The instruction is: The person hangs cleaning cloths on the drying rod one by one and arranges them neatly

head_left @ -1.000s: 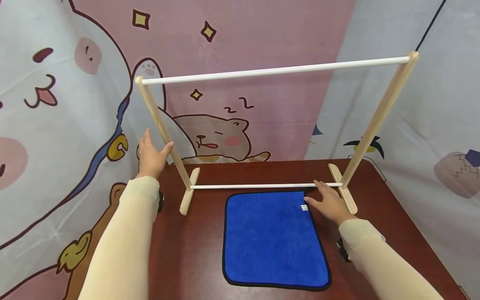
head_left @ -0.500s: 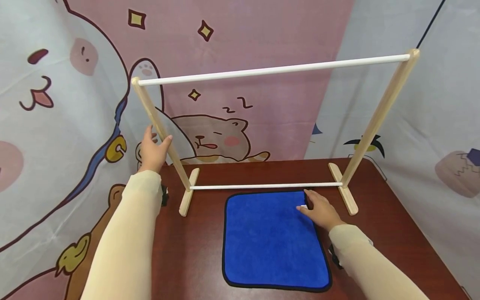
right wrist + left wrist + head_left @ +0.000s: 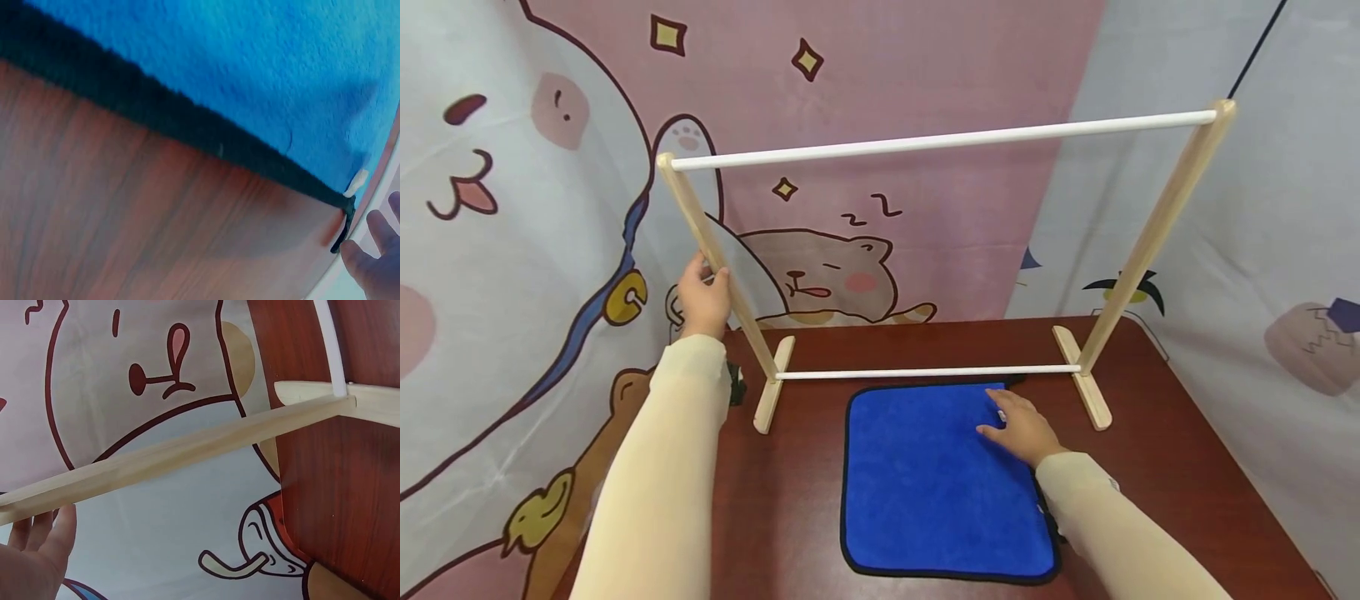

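Note:
A drying rack with wooden posts and white rods stands on the table. My left hand point(image 3: 703, 298) is at its left post point(image 3: 741, 304), thumb on the near side and fingers at the outer edge. In the left wrist view the fingertips meet the underside of the post point(image 3: 169, 456). A blue towel point(image 3: 940, 492) with a black border lies flat in front of the lower rod point(image 3: 925, 372). Over its back right corner hovers my right hand point(image 3: 1021, 429), fingers spread and holding nothing. A white label point(image 3: 356, 183) and a black loop point(image 3: 345, 234) show at that corner.
The upper rod point(image 3: 940, 142) spans high above the towel. Wooden feet point(image 3: 1092, 392) support the rack on the dark red table point(image 3: 1150, 483). Cartoon-printed cloth point(image 3: 925, 75) hangs close behind and along both sides.
My left hand has closed in on the left post. My right hand has moved left and nearer to me, from the lower rod to over the towel's corner. The towel lies still.

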The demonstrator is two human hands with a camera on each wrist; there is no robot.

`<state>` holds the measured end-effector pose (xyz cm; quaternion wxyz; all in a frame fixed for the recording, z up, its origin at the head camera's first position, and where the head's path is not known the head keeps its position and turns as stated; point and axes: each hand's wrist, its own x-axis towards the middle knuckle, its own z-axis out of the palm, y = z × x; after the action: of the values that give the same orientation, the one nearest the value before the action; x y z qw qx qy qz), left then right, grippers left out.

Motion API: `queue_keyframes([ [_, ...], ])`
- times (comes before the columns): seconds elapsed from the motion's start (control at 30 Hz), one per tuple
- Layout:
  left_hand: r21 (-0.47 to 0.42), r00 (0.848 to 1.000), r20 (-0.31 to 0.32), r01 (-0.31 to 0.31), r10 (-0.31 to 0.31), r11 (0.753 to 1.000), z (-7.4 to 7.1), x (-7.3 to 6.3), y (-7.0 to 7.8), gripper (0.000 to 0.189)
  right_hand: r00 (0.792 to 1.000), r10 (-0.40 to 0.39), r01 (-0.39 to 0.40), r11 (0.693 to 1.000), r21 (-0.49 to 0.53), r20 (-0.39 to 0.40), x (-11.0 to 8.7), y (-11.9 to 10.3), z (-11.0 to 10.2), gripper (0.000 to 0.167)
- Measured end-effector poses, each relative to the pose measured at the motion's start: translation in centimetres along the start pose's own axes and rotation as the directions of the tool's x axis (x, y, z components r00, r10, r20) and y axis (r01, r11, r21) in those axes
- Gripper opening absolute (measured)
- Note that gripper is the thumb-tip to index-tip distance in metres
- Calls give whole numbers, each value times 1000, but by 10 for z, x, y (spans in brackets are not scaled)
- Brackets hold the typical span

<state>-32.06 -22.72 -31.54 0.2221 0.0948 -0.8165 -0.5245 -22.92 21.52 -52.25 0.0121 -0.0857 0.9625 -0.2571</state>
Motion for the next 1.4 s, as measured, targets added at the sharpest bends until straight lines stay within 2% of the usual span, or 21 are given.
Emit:
queue_keyframes([
  [0.1, -13, 999, -28, 25, -25, 1000, 0, 0, 1, 46, 1000, -9, 9, 1000, -8, 12, 1, -4, 3, 72],
  [0.23, -14, 998, -32, 51, -52, 999, -1, 1, 2, 45, 1000, -5, 6, 999, -34, 30, 2, -7, 8, 70],
  [0.47, -17, 998, -29, 46, -47, 999, -1, 1, 6, 42, 999, 27, -26, 999, -25, 44, 1, -13, 13, 67],
  [0.67, -24, 998, -29, 61, -62, 998, -2, 3, 6, 41, 999, 6, -4, 999, -35, 44, 1, -16, 15, 63],
  [1.17, -59, 989, 11, 151, -151, 987, -2, 8, 4, 46, 992, -5, 32, 975, -220, 124, 4, -22, 16, 43],
  [1.4, -54, 988, 19, 151, -150, 987, -3, 6, 3, 46, 994, -45, 72, 959, -273, 101, 5, -28, 14, 32],
])
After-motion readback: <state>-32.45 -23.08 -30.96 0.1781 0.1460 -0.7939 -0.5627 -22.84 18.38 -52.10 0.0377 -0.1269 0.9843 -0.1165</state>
